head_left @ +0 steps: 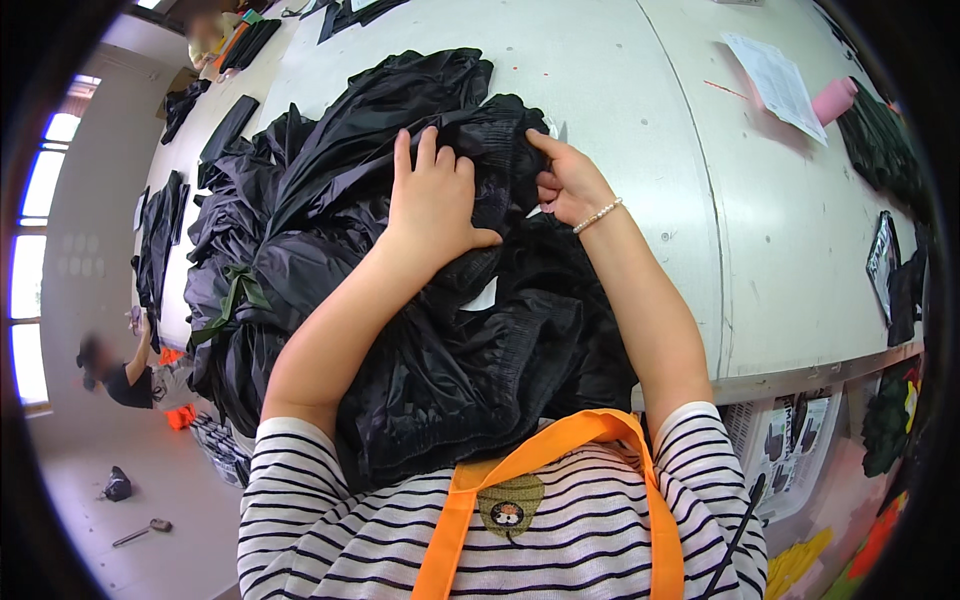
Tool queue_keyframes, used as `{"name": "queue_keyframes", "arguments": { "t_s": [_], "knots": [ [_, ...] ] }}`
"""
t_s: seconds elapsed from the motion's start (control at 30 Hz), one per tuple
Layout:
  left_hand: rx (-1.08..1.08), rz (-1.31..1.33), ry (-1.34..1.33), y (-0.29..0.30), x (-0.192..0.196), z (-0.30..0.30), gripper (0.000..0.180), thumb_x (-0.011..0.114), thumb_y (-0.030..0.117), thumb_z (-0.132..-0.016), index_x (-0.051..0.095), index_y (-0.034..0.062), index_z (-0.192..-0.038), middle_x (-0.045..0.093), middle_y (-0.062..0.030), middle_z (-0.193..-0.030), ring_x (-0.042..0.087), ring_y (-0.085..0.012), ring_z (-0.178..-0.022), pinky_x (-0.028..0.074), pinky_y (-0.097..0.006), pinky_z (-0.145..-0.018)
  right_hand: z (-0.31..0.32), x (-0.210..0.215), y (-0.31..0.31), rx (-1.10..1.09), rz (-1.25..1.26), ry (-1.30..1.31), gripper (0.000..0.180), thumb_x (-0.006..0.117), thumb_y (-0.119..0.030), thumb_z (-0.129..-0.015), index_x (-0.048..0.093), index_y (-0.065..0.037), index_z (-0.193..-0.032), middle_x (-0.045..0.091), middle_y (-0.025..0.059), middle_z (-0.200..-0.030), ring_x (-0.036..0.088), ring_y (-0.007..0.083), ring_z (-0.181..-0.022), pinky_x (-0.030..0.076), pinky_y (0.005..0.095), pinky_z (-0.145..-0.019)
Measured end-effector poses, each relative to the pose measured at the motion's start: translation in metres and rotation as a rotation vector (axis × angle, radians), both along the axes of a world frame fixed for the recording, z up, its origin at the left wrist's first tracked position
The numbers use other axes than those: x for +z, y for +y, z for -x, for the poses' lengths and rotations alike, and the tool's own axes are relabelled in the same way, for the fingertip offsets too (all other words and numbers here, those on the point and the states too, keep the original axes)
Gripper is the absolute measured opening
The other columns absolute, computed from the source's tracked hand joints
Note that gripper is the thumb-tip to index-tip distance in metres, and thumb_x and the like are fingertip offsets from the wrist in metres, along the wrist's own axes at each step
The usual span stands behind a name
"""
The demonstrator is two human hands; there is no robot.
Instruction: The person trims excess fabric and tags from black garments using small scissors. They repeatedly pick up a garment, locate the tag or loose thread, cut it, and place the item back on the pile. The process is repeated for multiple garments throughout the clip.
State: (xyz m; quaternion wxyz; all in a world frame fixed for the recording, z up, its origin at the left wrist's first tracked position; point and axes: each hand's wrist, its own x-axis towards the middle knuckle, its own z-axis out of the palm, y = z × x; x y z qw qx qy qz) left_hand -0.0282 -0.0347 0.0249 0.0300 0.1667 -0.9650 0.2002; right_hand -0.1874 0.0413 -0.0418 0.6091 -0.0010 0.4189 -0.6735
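Nearest, at the foot of the black garment pile (330, 220), are a striped shirt (570, 490) with one green patch (508, 505) and an orange strap (455, 535). The pile shows two gathered bands, one at its near edge, one at its upper right, and one small white label (482, 297) between them; no writing can be made out on it.

The left hand (432, 205) lies on top of the pile, fingers spread wide, gripping nothing visible, with cloth beneath the fingertips. The right hand (572, 183) is at the pile's right edge, fingers partly curled, one digit against the upper band; whether they pinch it I cannot tell.

Right of the pile, below the tabletop (680, 160), stands one white crate (790, 455) with printed panels. Farther right of it lie one package (882, 265) with pale lettering, one pink cone (834, 100) and one sheet (770, 85) whose print is too small to read. Left of the pile is one co-worker (135, 375); another (208, 45) is beyond its far left.
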Motion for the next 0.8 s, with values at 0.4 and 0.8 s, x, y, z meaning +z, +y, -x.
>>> {"name": "queue_keyframes", "arguments": {
  "t_s": [0.4,0.8],
  "knots": [
    [0.261,-0.838,0.056,-0.059,-0.043,0.018,0.039,0.05,0.03,-0.079,0.063,-0.0027,-0.097,0.063,-0.0238,-0.096,0.059,-0.0383,-0.095,0.046,-0.04,-0.085,0.015,-0.106,0.025,0.089,-0.154,0.65,0.04,0.061,-0.012,-0.078,0.058,0.0,-0.117,0.063,0.0038,-0.083,0.039,0.006,-0.046,0.031,0.0217,-0.041],
    [-0.067,-0.765,0.55,-0.053,-0.041,0.005,0.02,0.052,0.013,-0.074,0.065,-0.0012,-0.079,0.062,-0.0117,-0.093,0.054,-0.0313,-0.094,0.042,-0.038,-0.087,0.002,-0.055,0.021,-0.505,-0.088,1.077,0.027,0.067,-0.023,-0.083,0.061,0.001,-0.094,0.062,0.0036,-0.074,0.054,0.0115,-0.065,0.045,0.0243,-0.066]
  ]
}}
